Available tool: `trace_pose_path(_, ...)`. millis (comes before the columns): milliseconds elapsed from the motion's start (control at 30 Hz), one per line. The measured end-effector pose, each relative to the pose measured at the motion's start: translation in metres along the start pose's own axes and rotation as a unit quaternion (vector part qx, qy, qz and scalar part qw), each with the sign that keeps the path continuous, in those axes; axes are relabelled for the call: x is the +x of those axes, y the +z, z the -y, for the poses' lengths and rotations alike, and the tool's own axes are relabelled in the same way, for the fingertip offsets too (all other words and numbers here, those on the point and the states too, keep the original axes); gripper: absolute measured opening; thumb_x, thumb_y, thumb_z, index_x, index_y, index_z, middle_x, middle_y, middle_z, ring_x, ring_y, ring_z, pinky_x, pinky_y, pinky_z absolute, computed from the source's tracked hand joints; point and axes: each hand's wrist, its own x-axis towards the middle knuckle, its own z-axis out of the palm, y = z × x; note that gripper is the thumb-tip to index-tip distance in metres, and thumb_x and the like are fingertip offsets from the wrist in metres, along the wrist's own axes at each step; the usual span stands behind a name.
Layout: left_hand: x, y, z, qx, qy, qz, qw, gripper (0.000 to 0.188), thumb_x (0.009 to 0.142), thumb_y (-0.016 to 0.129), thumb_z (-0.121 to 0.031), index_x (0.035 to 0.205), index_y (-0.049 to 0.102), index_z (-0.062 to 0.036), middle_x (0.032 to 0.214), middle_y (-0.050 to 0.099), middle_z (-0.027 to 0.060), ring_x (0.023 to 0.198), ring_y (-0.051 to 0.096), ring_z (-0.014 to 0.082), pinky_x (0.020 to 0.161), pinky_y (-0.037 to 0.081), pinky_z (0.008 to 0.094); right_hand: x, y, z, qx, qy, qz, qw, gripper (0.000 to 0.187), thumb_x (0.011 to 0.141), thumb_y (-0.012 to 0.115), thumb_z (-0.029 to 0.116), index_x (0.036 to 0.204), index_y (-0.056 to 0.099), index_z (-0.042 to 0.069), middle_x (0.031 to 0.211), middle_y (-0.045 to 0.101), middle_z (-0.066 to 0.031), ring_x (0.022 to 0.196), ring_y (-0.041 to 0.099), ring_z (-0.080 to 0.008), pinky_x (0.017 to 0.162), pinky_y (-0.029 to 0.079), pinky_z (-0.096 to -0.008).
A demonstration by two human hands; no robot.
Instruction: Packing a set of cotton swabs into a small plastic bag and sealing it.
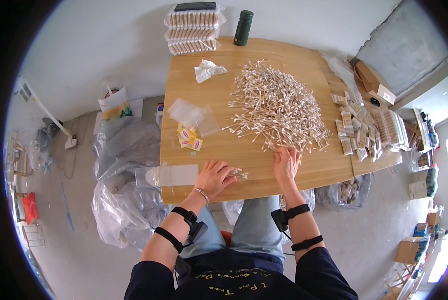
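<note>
A large heap of loose cotton swabs [279, 102] covers the middle and right of the wooden table. My left hand [215, 178] rests near the table's front edge, its fingers curled round a small bunch of cotton swabs [239, 173] whose tips stick out to the right. At the heap's near edge, my right hand [287, 164] has its fingers drawn together on swabs there; how many it grips is hidden. A clear plastic bag [176, 175] lies flat just left of my left hand.
Left on the table [219, 150] are clear bags [194, 116], yellow labels [189, 139] and crumpled tissue [209, 70]. Stacked swab packs [192, 30] and a green bottle [243, 28] stand at the back. Small filled packs [359, 127] lie right. Plastic sacks [126, 155] sit on the floor.
</note>
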Motion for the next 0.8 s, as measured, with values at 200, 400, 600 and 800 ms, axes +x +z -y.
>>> trace_pose_path(200,-0.005,0.002,0.0,0.001,-0.001,0.017,1.0,0.037,0.075,0.073,-0.035,0.104,0.064,-0.0119,0.1,0.059,0.0035,0.098,0.055,0.026,0.088,0.044,0.0387,-0.007,0.019,0.041,0.087,-0.094,0.066,0.99,0.01,0.078,0.067,0.012,0.088,0.067,0.013,0.095,0.055,-0.0061,0.097,0.05,-0.0297,0.083,0.042,-0.0431)
trace_pose_path(400,-0.002,-0.006,-0.008,0.013,-0.04,-0.036,0.998,0.044,0.076,0.074,-0.027,0.115,0.06,-0.0094,0.111,0.058,0.0084,0.103,0.054,0.0296,0.09,0.044,0.0419,-0.019,0.019,0.076,0.235,-0.151,0.115,0.953,0.018,0.076,0.067,0.007,0.093,0.068,0.012,0.098,0.058,-0.0066,0.096,0.052,-0.0306,0.083,0.043,-0.0424)
trace_pose_path(600,0.034,-0.004,0.003,-0.009,-0.07,-0.044,0.997,0.041,0.077,0.067,-0.006,0.117,0.059,-0.0077,0.117,0.057,0.0083,0.105,0.053,0.0309,0.09,0.044,0.0418,-0.029,0.007,0.044,0.166,-0.082,0.069,0.98,0.018,0.08,0.061,0.008,0.097,0.066,0.009,0.1,0.058,-0.008,0.098,0.051,-0.0312,0.085,0.041,-0.0438)
trace_pose_path(800,0.056,0.008,0.024,-0.038,-0.022,0.078,0.996,0.017,0.079,0.064,-0.003,0.094,0.068,-0.0064,0.099,0.062,0.0069,0.098,0.056,0.0275,0.084,0.046,0.0398,-0.026,0.01,0.032,0.123,-0.069,0.059,0.988,0.02,0.081,0.062,0.011,0.1,0.068,0.01,0.101,0.058,-0.0063,0.1,0.05,-0.0302,0.086,0.04,-0.0426)
